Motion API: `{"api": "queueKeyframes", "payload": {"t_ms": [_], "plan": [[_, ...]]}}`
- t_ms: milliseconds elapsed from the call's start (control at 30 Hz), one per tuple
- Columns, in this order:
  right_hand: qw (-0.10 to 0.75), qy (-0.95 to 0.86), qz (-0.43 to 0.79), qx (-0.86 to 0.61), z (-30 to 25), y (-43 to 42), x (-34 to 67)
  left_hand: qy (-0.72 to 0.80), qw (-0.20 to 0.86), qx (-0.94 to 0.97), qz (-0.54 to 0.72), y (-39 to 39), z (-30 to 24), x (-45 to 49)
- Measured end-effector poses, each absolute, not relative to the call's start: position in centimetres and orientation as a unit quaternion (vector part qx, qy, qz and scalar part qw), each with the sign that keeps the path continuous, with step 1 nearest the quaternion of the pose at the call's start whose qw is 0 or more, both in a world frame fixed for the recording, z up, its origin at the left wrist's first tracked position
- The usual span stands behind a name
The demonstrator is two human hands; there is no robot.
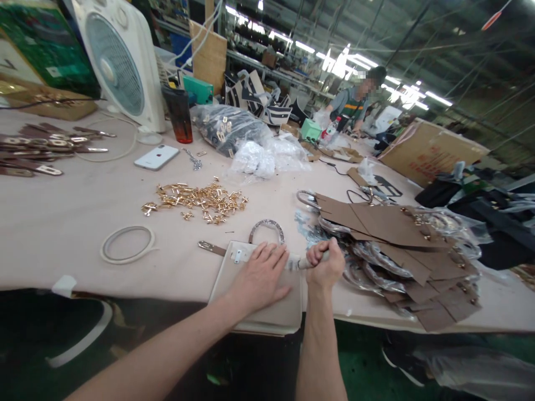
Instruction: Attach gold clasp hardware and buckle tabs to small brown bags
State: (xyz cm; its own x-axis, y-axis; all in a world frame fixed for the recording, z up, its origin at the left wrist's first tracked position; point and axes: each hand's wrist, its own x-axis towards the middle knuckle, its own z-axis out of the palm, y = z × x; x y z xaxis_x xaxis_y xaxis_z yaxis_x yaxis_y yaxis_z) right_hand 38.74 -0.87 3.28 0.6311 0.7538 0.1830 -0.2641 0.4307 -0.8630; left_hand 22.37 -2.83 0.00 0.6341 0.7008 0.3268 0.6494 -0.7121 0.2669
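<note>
A light beige bag piece lies at the table's front edge, with a small metal plate on its upper left. Beyond its far edge stands a plastic-wrapped curved handle. A brown strap with a metal end sticks out to the left. My left hand rests flat on the piece, fingers stretched out. My right hand is closed around a pale-handled tool, which points left towards my left fingers. The tool's tip is blurred, so its exact kind cannot be made out.
Gold metal fittings lie in a loose heap beyond the bag piece. A tape roll is at left, a phone and fan behind. Stacked brown bag pieces lie right. A co-worker is at the far end.
</note>
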Motion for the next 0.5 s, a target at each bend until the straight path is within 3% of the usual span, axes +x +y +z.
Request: {"api": "queueKeyframes", "payload": {"t_ms": [200, 500], "plan": [[0.733, -0.256, 0.427, -0.463, 2.7, 1.9, 38.7, 0.389, 0.064, 0.896, 0.204, -2.8, 0.0, 22.5], [0.663, -0.384, 0.395, -0.507, 1.9, 1.3, 37.5, 0.391, 0.068, 0.896, 0.199, -2.7, 0.1, 22.8]]}}
